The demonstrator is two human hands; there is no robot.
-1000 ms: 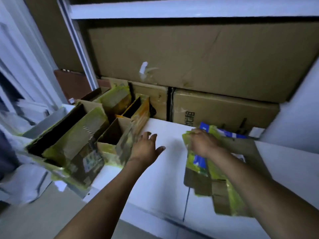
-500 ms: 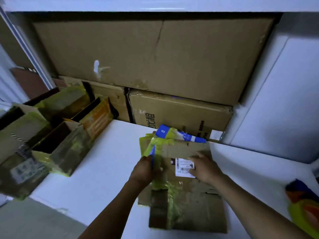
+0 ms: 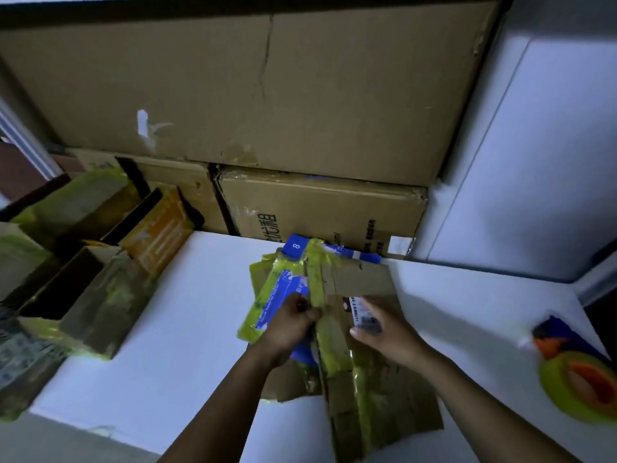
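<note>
**Two hands on a flattened box**

Gripping with the left hand [image 3: 290,325], fingers curled round the yellow-taped edge of the flattened box [image 3: 364,282]. Pressing down with the right hand [image 3: 384,334], fingers laid out straight beside and partly over the white label [image 3: 359,308], clasping nothing. Lying directly under both hands on the white table [image 3: 173,329], atop a pile of other flattened boxes [image 3: 267,295] taped in yellow and blue. Running lengthwise away from the body, towards the big cartons [image 3: 317,215] at the back, with the gripped edge down the left long side. Nearer the left hand, then, for any lifting or folding along that edge; probably best steadied from the right meanwhile. Off to the left, a cluster of open boxes [image 3: 83,289]. Far to the right, well apart, a roll of yellow tape [image 3: 554,390].
</note>
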